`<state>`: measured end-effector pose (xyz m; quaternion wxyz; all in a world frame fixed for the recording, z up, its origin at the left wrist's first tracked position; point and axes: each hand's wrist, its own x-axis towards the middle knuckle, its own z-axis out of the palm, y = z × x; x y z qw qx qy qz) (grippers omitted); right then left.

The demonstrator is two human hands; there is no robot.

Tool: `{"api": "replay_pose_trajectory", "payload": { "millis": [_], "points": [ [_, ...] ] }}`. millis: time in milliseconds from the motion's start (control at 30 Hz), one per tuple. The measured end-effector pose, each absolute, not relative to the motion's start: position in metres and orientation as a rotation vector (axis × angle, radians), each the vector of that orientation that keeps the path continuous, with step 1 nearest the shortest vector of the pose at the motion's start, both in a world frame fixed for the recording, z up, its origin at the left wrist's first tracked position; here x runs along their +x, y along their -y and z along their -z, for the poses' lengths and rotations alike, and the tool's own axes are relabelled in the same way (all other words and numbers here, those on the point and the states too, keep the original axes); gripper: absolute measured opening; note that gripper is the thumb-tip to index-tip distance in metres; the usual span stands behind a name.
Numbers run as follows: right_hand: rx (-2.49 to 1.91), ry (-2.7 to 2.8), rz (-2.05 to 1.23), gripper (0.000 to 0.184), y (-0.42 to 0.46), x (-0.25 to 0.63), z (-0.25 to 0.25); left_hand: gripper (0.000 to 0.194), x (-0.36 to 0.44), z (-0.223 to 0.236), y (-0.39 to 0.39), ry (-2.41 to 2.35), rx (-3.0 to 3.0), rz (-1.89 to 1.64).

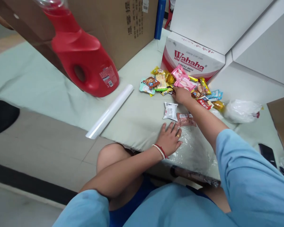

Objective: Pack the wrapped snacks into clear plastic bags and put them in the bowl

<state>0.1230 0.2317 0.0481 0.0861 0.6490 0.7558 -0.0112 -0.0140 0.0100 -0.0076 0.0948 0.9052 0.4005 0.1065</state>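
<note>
My left hand (169, 138) rests palm down near the table's front edge, fingers spread, on a clear plastic bag (191, 148). Just beyond its fingertips lie a white snack packet (170, 111) and a reddish-brown snack packet (186, 119). Farther forward, my right hand (182, 95) reaches into a pile of wrapped snacks. Its fingers are curled together at a dark-and-yellow packet (167, 91); what they grip is partly hidden. Around it are pink packets (185, 82), a brown cookie packet (151, 82), a pale yellow packet (160, 82) and a red packet (205, 102).
A white plastic roll (111, 110) lies at the left, near a large red jug (85, 60) and a cardboard box (113, 28). Behind the snacks stands a Wahaha carton (191, 58). At the right are a white plastic bag (241, 111) and a black phone (267, 154).
</note>
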Motion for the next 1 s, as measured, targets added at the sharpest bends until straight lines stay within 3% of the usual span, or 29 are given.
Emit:
{"api": "replay_pose_trajectory", "payload": {
  "millis": [200, 333, 467, 533, 600, 800, 900, 1000],
  "points": [
    [1.772, -2.264, 0.037, 0.037, -0.166, 0.145, -0.07, 0.059, -0.019, 0.011, -0.008, -1.201, 2.705, -0.343],
    [1.752, -2.614, 0.356, 0.041, -0.13, 0.174, -0.078, 0.058, -0.022, 0.011, -0.007, -1.193, 2.71, -0.368],
    [2.284, -2.7, 0.897, 0.047, -0.141, 0.208, -0.077, 0.057, -0.021, 0.01, -0.006, -1.194, 2.706, -0.363],
    [2.601, -2.64, 1.016, 0.048, -0.165, 0.218, -0.076, 0.057, -0.02, 0.01, -0.007, -1.195, 2.703, -0.358],
    [2.783, -2.595, 0.929, 0.047, -0.194, 0.22, -0.077, 0.057, -0.019, 0.01, -0.007, -1.193, 2.702, -0.357],
    [2.815, -2.416, 0.207, 0.032, -0.253, 0.213, -0.082, 0.056, -0.018, 0.009, -0.009, -1.18, 2.689, -0.351],
    [2.77, -2.12, 0.31, 0.02, -0.246, 0.216, -0.085, 0.056, -0.019, 0.009, -0.01, -1.182, 2.687, -0.347],
    [2.334, -2.144, 0.737, 0.019, -0.21, 0.217, -0.088, 0.055, -0.019, 0.009, -0.01, -1.178, 2.689, -0.342]
  ]
}}
